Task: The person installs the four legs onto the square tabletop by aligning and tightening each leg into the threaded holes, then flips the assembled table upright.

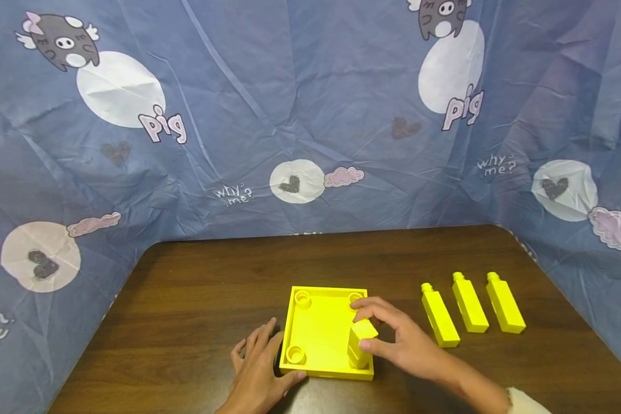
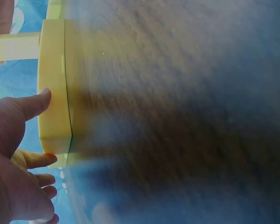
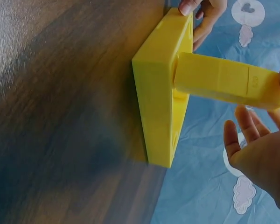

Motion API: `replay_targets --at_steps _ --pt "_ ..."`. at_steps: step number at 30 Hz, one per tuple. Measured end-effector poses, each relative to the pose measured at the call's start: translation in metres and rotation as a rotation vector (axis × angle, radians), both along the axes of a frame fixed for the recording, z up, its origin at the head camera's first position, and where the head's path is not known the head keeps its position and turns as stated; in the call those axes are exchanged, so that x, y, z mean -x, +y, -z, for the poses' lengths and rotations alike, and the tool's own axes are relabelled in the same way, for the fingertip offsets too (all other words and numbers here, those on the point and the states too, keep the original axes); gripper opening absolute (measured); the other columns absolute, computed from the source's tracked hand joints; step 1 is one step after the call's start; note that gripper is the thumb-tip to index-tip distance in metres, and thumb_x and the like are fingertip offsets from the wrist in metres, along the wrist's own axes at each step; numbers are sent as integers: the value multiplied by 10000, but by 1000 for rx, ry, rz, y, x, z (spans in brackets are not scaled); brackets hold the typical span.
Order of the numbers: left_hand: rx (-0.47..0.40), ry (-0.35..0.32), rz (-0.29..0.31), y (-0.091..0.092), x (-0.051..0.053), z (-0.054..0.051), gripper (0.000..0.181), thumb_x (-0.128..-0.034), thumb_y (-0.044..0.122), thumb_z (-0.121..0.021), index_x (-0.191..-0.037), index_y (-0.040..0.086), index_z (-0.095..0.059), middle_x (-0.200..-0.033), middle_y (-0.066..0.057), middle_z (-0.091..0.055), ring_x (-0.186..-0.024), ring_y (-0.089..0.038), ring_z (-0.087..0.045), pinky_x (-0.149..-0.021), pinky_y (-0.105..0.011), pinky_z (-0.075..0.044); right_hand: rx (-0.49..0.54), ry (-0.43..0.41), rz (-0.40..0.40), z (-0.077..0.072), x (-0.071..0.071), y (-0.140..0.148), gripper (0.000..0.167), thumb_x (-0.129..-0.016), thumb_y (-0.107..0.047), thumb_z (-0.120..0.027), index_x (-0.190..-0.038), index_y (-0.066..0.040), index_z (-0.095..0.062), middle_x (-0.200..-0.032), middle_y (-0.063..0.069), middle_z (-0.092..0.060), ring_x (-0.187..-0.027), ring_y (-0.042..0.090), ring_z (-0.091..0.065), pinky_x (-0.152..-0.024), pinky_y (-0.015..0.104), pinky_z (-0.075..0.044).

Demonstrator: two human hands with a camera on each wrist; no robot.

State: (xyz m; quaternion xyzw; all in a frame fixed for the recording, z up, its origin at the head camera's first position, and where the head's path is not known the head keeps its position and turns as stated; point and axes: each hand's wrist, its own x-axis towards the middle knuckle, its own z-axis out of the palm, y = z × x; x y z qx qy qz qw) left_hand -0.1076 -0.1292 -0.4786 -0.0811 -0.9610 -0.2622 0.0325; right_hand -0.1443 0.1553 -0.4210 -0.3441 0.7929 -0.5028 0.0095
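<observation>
A square yellow tray (image 1: pixel 321 330) with raised rims and round sockets at its corners lies on the table. At its near right corner stands a yellow square post (image 1: pixel 359 345), its lower end at the socket. My right hand (image 1: pixel 406 345) pinches the post's top between thumb and fingers; the right wrist view shows the post (image 3: pixel 226 80) up from the tray (image 3: pixel 156 93). My left hand (image 1: pixel 259 368) rests at the tray's near left corner, thumb on the near wall and fingers along the left side, as the left wrist view shows with thumb against the tray (image 2: pixel 53 88).
Three more yellow posts with threaded-looking knobs lie side by side on the right of the table: one nearest the tray (image 1: pixel 441 319), a middle one (image 1: pixel 470 305) and an outer one (image 1: pixel 505 305). A blue printed cloth (image 1: pixel 248 115) hangs around the table (image 1: pixel 212 270).
</observation>
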Motion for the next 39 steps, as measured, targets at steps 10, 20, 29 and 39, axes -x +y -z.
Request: replay_targets --at_steps 10,20,29,39 --pt "-4 -3 -5 0 1 -1 740 -713 460 -819 -1304 91 -571 -1505 -159 -349 -1334 -372 -305 -971 -639 -129 -45 -21 69 4 1 -8 345 -857 -244 -738 -1108 -239 -500 -1238 -69 -552 -1082 156 -523 -885 313 -433" --pt "0 2 3 0 1 0 738 -716 465 -815 -1294 75 -573 -1503 -168 -349 -1331 -381 -307 -971 -639 -132 -31 -31 -120 -4 6 6 398 -932 -110 -621 -1312 -216 -572 -1413 11 -484 -1331 216 -400 -1005 412 -395" --pt "-2 -2 4 0 1 0 739 -718 465 -812 -1297 74 -572 -1507 -164 -345 -1332 -384 -307 -968 -641 -133 -70 -88 23 3 3 -3 343 -829 -231 -762 -1024 -207 -481 -1250 -13 -562 -1075 179 -525 -872 331 -432" --pt "7 0 2 0 0 0 740 -717 473 -811 -1297 80 -573 -1504 -166 -349 -1330 -381 -310 -971 -643 -135 -107 -103 -210 -7 10 11 522 -934 -154 -625 -1425 -246 -474 -1516 20 -364 -1385 330 -276 -986 697 -250"
